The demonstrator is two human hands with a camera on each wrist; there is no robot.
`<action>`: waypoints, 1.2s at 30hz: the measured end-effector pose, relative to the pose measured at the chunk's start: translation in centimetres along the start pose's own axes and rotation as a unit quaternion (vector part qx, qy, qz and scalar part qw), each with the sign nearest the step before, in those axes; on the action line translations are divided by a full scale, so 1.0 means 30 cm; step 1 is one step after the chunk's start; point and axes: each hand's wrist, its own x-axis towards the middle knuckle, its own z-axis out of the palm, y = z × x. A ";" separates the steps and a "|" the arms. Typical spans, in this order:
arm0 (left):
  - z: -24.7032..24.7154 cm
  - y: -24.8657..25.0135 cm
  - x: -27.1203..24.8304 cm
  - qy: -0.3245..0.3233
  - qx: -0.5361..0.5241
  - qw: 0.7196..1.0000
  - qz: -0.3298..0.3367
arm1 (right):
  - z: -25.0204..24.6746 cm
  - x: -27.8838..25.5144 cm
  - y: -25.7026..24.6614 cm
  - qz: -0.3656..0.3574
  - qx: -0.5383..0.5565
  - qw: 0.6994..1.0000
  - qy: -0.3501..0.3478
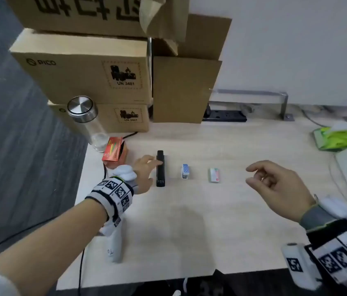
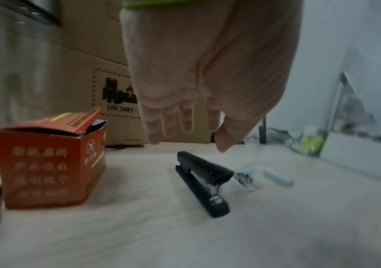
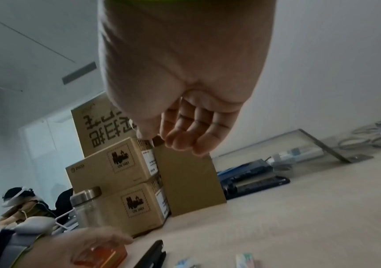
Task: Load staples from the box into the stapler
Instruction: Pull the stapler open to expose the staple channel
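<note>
A black stapler (image 1: 160, 169) (image 2: 203, 181) (image 3: 150, 253) lies closed on the light wooden table, its length pointing away from me. To its right sit a small blue-and-white stapler (image 1: 185, 171) (image 2: 244, 176) and a small white, green and pink staple box (image 1: 214, 175) (image 2: 278, 176) (image 3: 245, 260). My left hand (image 1: 153, 170) (image 2: 185, 127) hovers just left of and above the black stapler, fingers straight, holding nothing. My right hand (image 1: 260, 177) (image 3: 166, 137) hangs in the air right of the staple box, fingers loosely curled and empty.
An orange carton (image 1: 115, 152) (image 2: 51, 163) with an open flap stands left of the stapler, beside a glass bottle (image 1: 85, 118) with a metal lid. Stacked cardboard boxes (image 1: 87, 77) line the back left. A green pack (image 1: 339, 135) lies far right, a white controller (image 1: 115, 246) near the front-left edge.
</note>
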 end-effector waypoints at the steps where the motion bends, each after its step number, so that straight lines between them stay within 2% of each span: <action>1: -0.001 0.012 0.014 -0.038 0.028 0.999 -0.007 | 0.018 0.005 0.021 0.011 -0.004 1.000 -0.004; 5: -0.016 0.041 0.082 -0.108 0.173 0.979 -0.011 | 0.097 0.050 0.084 0.042 -0.004 0.999 -0.030; 9: 0.022 0.060 0.142 -0.133 0.271 0.953 0.000 | 0.179 0.084 0.167 0.052 0.018 0.997 -0.059; 15: 0.011 0.114 0.201 -0.186 0.360 0.914 0.012 | 0.269 0.070 0.271 0.064 0.037 0.991 -0.107; 18: 0.024 0.129 0.236 -0.192 0.374 0.907 0.005 | 0.287 0.046 0.323 0.071 0.039 0.988 -0.135; 22: 0.045 0.131 0.252 -0.176 0.364 0.914 0.017 | 0.286 0.022 0.386 0.078 0.049 0.985 -0.146; 26: 0.056 0.148 0.193 -0.111 0.293 0.949 0.033 | 0.286 0.012 0.412 0.084 0.045 0.984 -0.153; 29: 0.082 0.237 0.119 -0.062 0.226 0.972 0.029 | 0.292 0.014 0.413 0.071 0.050 0.984 -0.158; 36: 0.204 0.380 0.034 -0.073 0.061 0.995 0.005 | 0.377 0.026 0.379 0.023 0.018 0.983 -0.179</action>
